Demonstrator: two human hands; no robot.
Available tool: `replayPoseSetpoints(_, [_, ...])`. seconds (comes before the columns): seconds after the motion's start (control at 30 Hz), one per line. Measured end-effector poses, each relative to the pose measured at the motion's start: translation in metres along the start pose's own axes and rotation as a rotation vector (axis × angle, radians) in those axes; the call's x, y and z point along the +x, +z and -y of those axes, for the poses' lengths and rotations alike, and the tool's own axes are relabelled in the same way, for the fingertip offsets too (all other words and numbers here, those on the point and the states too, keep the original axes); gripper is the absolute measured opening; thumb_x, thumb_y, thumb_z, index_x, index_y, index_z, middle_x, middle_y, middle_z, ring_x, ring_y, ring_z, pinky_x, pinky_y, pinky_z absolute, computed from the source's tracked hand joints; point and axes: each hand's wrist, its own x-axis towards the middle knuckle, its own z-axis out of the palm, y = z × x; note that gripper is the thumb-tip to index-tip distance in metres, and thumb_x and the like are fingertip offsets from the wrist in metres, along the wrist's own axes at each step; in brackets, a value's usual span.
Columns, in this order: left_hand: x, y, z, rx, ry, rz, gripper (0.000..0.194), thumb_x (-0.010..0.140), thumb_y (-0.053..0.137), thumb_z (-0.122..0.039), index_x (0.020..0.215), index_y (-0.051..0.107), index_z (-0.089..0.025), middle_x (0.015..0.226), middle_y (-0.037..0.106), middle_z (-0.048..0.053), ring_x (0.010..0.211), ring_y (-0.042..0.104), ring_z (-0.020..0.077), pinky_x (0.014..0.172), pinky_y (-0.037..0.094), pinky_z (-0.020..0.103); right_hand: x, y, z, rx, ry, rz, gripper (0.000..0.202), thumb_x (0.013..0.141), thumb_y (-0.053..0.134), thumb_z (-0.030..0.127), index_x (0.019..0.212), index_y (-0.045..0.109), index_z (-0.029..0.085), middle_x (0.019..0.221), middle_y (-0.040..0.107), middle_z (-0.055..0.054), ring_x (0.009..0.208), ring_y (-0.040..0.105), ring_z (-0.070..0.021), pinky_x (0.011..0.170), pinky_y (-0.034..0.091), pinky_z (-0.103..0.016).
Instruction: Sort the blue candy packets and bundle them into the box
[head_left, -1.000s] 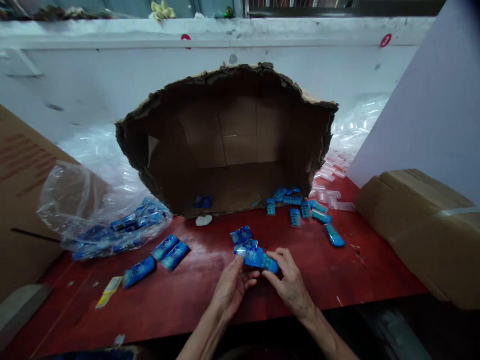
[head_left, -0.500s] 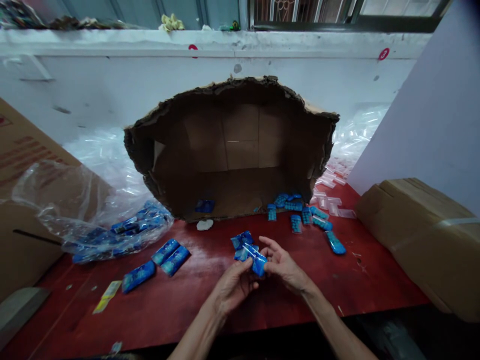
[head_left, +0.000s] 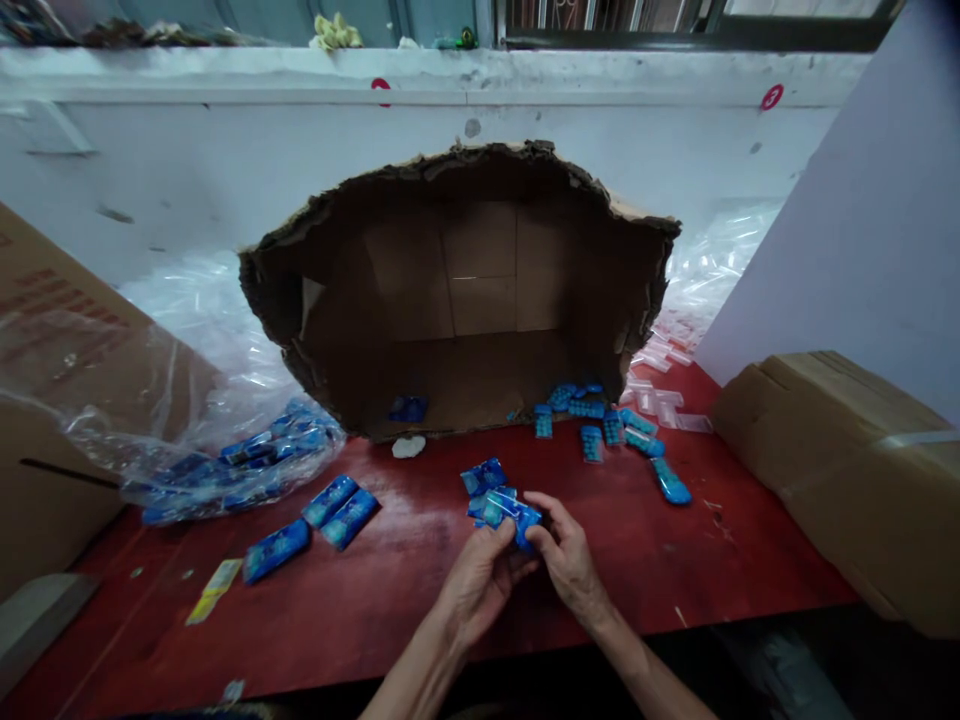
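Observation:
Between my two hands I hold a small shiny blue packet [head_left: 527,518], close above the red table. My left hand [head_left: 487,575] pinches its near side with the thumb on top. My right hand [head_left: 568,555] grips the right end between thumb and fingers. Just beyond them lies a blue wrapper [head_left: 484,477], with more blue packaging partly hidden by my hands. To the left rest several blue packets [head_left: 351,518] on the table. Right of my hands are several small clear packs of blue pieces [head_left: 592,444].
A torn-open cardboard box [head_left: 480,370] stands at the back. A clear plastic bag [head_left: 225,480] of blue packets lies left. Small clear plastic pieces [head_left: 667,405] are heaped behind the packs. A closed carton [head_left: 840,470] stands right. A yellow-and-white strip [head_left: 214,592] lies front left.
My hands have shifted slightly right with the packet. The right hand's fingers have curled in closer around its end. The view has tilted slightly.

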Motion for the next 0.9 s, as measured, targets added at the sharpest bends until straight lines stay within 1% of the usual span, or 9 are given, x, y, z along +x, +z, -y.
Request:
replayPoseSetpoints(0.07, [-0.001,0.002,0.003,0.017,-0.012,-0.062,0.019,0.071,0.059,-0.027,0.087,0.058,-0.016,0.078,0.066,0.004,0.069,0.063,0.0158,0.067,0.046,0.029,-0.005,0.004,-0.005,-0.033,-0.023,-0.025,0.038,0.075,0.052,0.044,0.104,0.053,0.019,0.096,0.059,-0.006,0.084,0.055,-0.0188,0.074,0.044,-0.029])
replayPoseSetpoints(0.2, [-0.007,-0.011,-0.014,-0.001,0.032,-0.201,0.016,0.072,0.057,-0.028,0.08,0.058,-0.014,0.07,0.066,0.005,0.065,0.063,0.0169,0.067,0.048,0.031,0.003,0.002,-0.005,-0.139,0.035,0.124,0.035,0.079,0.045,0.042,0.103,0.053,0.018,0.084,0.06,-0.004,0.072,0.056,-0.016,0.063,0.045,-0.026])
replayPoseSetpoints(0.27, [-0.012,-0.03,-0.034,-0.086,0.17,-0.313,0.014,0.075,0.052,-0.028,0.074,0.057,-0.015,0.066,0.064,0.004,0.066,0.063,0.0166,0.07,0.048,0.032,0.012,-0.001,0.0,-0.344,0.007,0.124,0.026,0.08,0.047,0.036,0.095,0.058,0.018,0.081,0.059,-0.003,0.073,0.055,-0.0149,0.066,0.043,-0.025])
replayPoseSetpoints(0.37, [-0.02,-0.061,-0.065,-0.22,0.351,-0.49,0.031,0.082,0.037,-0.036,0.077,0.057,-0.013,0.075,0.064,0.008,0.075,0.062,0.0177,0.07,0.05,0.032,0.025,-0.003,0.003,-0.69,-0.093,0.113,0.019,0.08,0.048,0.03,0.09,0.06,0.02,0.082,0.057,-0.003,0.077,0.053,-0.0152,0.07,0.041,-0.026])
replayPoseSetpoints(0.47, [-0.027,-0.076,-0.076,-0.219,0.374,-0.588,0.028,0.082,0.036,-0.032,0.082,0.056,-0.012,0.073,0.062,0.008,0.074,0.062,0.0182,0.067,0.05,0.033,0.03,0.005,-0.004,-1.027,-0.152,0.144,0.015,0.078,0.052,0.027,0.091,0.059,0.024,0.083,0.057,-0.003,0.08,0.051,-0.0182,0.071,0.038,-0.029])
replayPoseSetpoints(0.57, [-0.025,-0.069,-0.061,-0.122,0.239,-0.554,0.01,0.078,0.045,-0.019,0.078,0.054,-0.015,0.058,0.059,0.001,0.06,0.061,0.015,0.061,0.049,0.029,0.029,0.016,-0.016,-1.16,-0.143,0.109,0.012,0.08,0.049,0.022,0.085,0.06,0.024,0.082,0.057,-0.005,0.08,0.05,-0.0203,0.069,0.035,-0.031])
replayPoseSetpoints(0.63, [-0.018,-0.059,-0.044,-0.038,0.142,-0.495,0.005,0.074,0.05,-0.019,0.077,0.053,-0.016,0.053,0.059,0.0,0.053,0.06,0.0136,0.056,0.047,0.026,0.029,0.021,-0.022,-1.183,-0.148,0.098,0.016,0.082,0.044,0.018,0.08,0.059,0.023,0.079,0.057,-0.005,0.077,0.049,-0.02,0.068,0.033,-0.031])
replayPoseSetpoints(0.77, [0.0,-0.044,-0.018,0.166,0.157,-0.423,0.02,0.067,0.061,-0.029,0.076,0.054,-0.014,0.054,0.058,-0.001,0.037,0.049,0.0066,0.041,0.036,0.018,0.031,0.022,-0.024,-1.225,-0.2,0.121,0.02,0.083,0.041,0.015,0.072,0.057,0.02,0.074,0.056,-0.004,0.073,0.047,-0.018,0.065,0.031,-0.028])
replayPoseSetpoints(0.9, [0.013,-0.037,-0.011,0.266,0.134,-0.452,0.031,0.058,0.066,-0.039,0.069,0.052,-0.014,0.052,0.055,-0.003,0.033,0.043,0.005,0.036,0.029,0.018,0.026,0.019,-0.011,-1.228,-0.259,0.129,0.021,0.084,0.04,0.016,0.073,0.057,0.02,0.073,0.054,-0.003,0.072,0.047,-0.0165,0.066,0.031,-0.027])
